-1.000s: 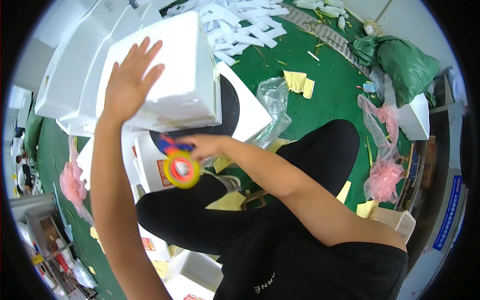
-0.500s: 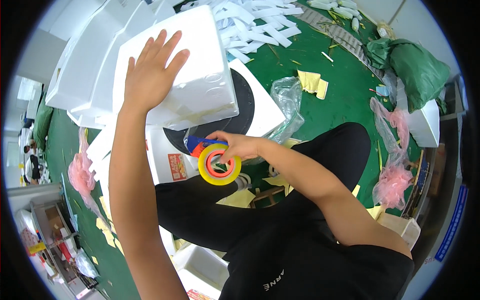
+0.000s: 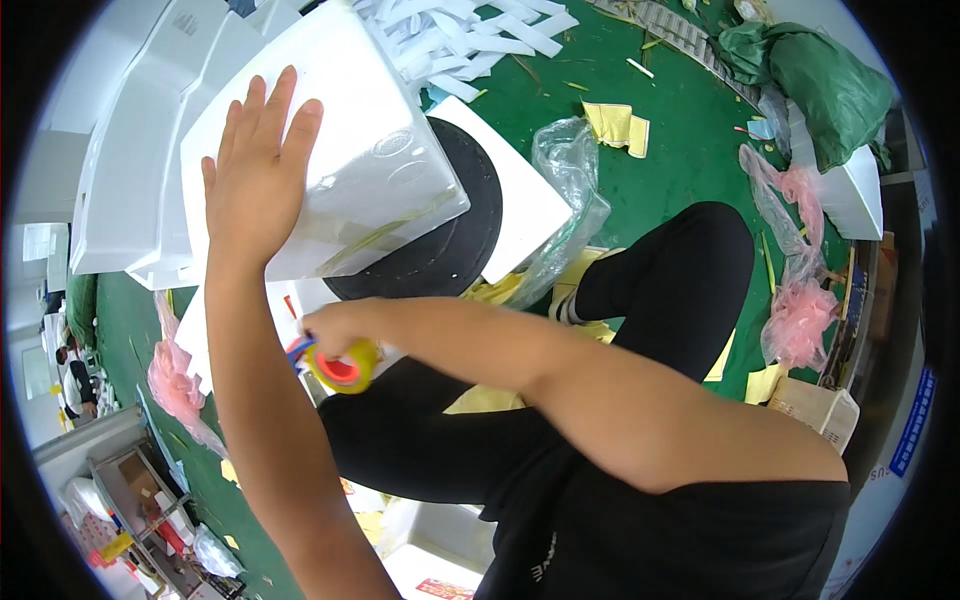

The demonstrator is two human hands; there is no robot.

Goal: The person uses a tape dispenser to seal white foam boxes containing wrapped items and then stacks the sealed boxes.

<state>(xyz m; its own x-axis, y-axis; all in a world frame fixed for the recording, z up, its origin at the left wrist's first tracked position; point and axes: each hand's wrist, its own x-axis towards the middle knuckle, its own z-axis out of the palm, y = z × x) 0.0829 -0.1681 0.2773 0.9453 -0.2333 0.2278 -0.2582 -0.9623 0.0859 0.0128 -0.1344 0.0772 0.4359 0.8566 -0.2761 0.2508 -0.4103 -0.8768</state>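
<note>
Fingers: we see the left hand (image 3: 258,180) spread flat, fingers wide and pointing up the frame, palm down on the foam box (image 3: 330,150); the right hand (image 3: 335,328) is curled closed around the tape roll (image 3: 343,368)

Left arm: we follow it from the lower edge straight up to the box, nearly extended

Right arm: it crosses from the right, elbow bent, forearm level, passing in front of the left arm's wrist area; the hand sits just below the box

Tape roll: yellow outside, red inside, with a blue piece at its left edge; held just under the right hand, below the box and beside the left forearm

Foam box: white, tilted, wrapped partly in clear glossy film; it rests on a black disc (image 3: 470,240) set in a white square base (image 3: 530,200)

Packages: more white foam boxes (image 3: 130,170) stand at the left, touching the held one; a clear bag (image 3: 570,170) lies beside the base; pink bags (image 3: 800,310) at the right; a green sack (image 3: 830,80) at upper right

Labels: yellow paper pieces (image 3: 615,122) lie on the green floor (image 3: 680,150); white foam strips (image 3: 470,40) are heaped at the top
</note>
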